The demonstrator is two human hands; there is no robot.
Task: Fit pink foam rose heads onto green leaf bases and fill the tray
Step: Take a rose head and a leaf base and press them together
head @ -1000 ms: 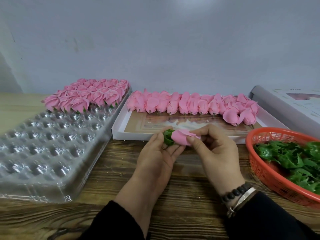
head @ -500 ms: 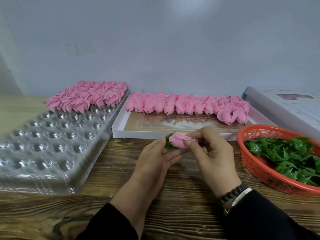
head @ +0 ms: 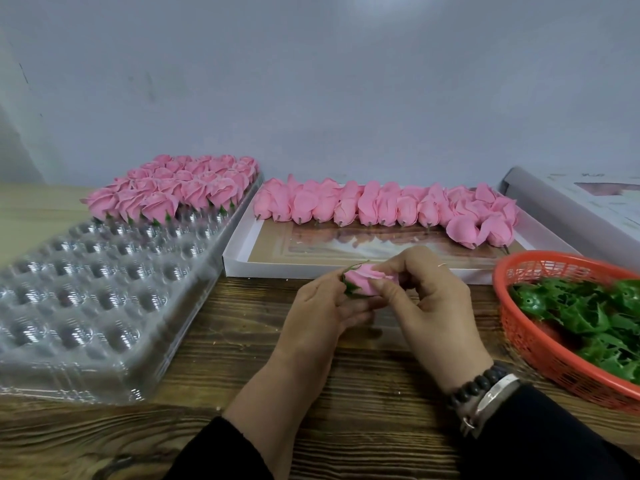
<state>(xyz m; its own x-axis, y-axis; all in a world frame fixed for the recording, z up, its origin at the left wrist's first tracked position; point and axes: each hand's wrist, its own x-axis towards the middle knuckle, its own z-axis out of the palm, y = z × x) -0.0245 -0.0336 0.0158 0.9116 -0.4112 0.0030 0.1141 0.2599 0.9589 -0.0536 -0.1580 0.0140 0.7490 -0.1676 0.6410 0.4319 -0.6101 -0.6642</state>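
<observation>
Looks like a small craft workshop: wooden desk [head: 214,358], clear cavity tray [head: 86,289], boxed pink rose heads [head: 381,206], orange basket [head: 519,334] of green leaf bases [head: 588,313].

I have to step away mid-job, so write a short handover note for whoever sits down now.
Both hands: left hand and right hand together grip one rose head, its leaf base on the left end.
Clear tray: far rows hold finished roses; near pockets unfilled.
Loose rose heads lie in the white box; leaf bases in the orange basket.
Left: seat this rose, then keep filling.
</observation>
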